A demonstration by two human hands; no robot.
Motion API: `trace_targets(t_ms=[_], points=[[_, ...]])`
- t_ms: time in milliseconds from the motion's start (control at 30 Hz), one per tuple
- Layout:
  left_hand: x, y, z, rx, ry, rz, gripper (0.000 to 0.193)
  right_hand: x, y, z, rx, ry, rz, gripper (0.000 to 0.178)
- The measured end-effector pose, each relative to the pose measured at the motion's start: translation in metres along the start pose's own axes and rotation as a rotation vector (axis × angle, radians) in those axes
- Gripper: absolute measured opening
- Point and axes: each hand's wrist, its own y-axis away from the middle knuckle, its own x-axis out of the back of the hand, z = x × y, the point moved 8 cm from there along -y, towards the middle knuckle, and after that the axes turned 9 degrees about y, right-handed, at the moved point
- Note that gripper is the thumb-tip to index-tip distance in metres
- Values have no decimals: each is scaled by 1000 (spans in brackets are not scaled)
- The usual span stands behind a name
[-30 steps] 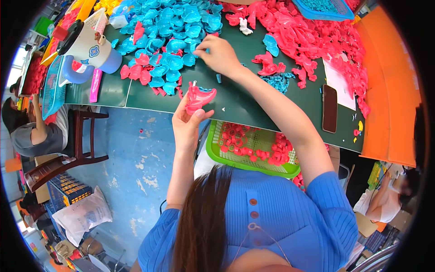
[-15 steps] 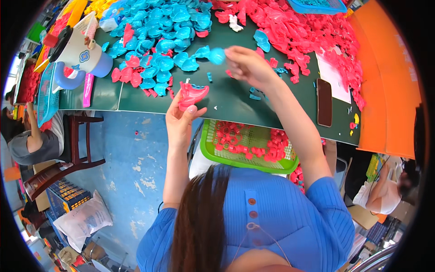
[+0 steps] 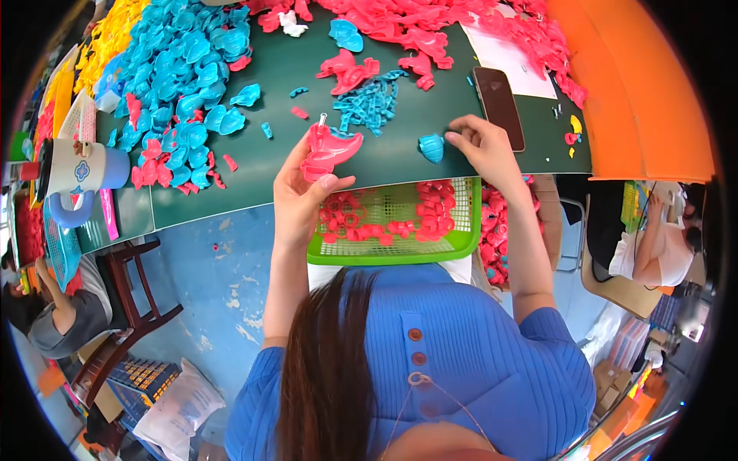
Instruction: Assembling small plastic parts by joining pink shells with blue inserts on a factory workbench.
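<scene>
My left hand (image 3: 301,192) is closed round a hollow pink plastic toy part (image 3: 332,151), which it holds up over the table's front edge. A small pale metallic peg stands up from the part's top end. My right hand (image 3: 486,150) hovers by the front edge, fingers bent and thumb apart, with nothing in it. Just left of its thumb lies a ribbed blue plastic shell (image 3: 432,148) on the green table (image 3: 292,180). Farther back sit a small heap of blue plastic bits (image 3: 370,104) and a pink moulded part (image 3: 347,71).
Blue shells (image 3: 188,58) are heaped at the far left, pink parts (image 3: 400,27) at the back. A phone (image 3: 500,107) lies right of my right hand. Below the edge stands a green basket (image 3: 469,246) of pink rings. A cup (image 3: 81,173) is at the left; an orange panel (image 3: 638,92) borders the right.
My right hand has come from the blue shells at the back to the front right, and the blue shell it held now lies on the table. My left hand still holds the pink part. The view has shifted.
</scene>
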Motion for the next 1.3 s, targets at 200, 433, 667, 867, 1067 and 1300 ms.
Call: trace_targets(t_ms=[200, 433, 667, 867, 1067, 1300], points=[[-15, -1, -11, -4, -106, -1, 72, -16, 44, -52, 367, 261, 271, 46], [-18, 1, -21, 51, -63, -16, 71, -22, 59, -48, 440, 247, 217, 46], [-28, 0, -27, 95, -41, -64, 68, -1, 58, -42, 523, 273, 438, 39], [-37, 2, -40, 226, 112, -181, 60, 25, 35, -47, 217, -264, 377, 20], [-47, 6, -53, 295, 191, -230, 54, 36, 24, -121, 486, -311, 381, 19], [-39, 6, -54, 266, 277, -133, 48, 25, 26, -150, 699, -82, 405, 16]])
